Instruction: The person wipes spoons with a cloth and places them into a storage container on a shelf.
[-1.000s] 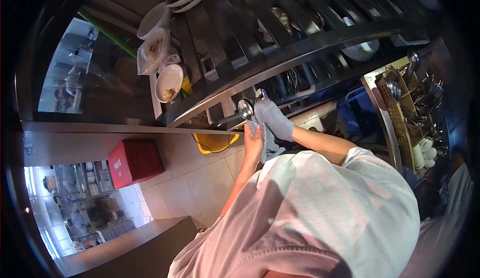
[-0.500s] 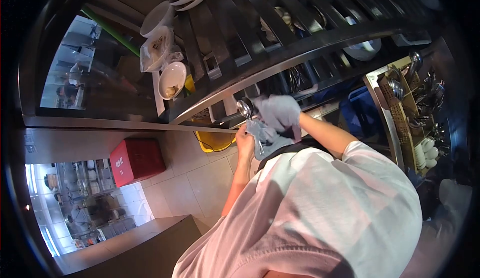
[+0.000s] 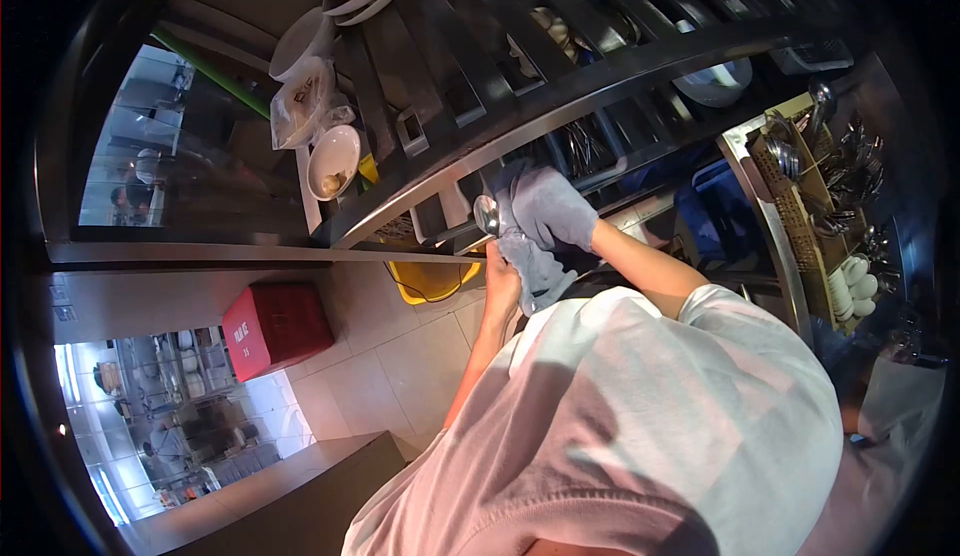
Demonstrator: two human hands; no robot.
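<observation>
- Now the left hand [image 3: 503, 281] grips the spoon's [image 3: 487, 214] handle, low before the steel shelf [image 3: 560, 96].
- Right hand [image 3: 553, 208], wrapped in the grey cloth [image 3: 535, 266], closes around the spoon's bowl.

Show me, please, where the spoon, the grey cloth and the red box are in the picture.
spoon [image 3: 487, 214], head view, on its shiny bowl.
grey cloth [image 3: 545, 211], head view, on its upper fold.
red box [image 3: 277, 328], head view, on its top face.

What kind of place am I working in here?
Probably a restaurant kitchen's dish area: long stainless steel slatted shelf holding white ceramic bowls, a wooden cutlery rack of metal spoons, and white tiled floor.
</observation>
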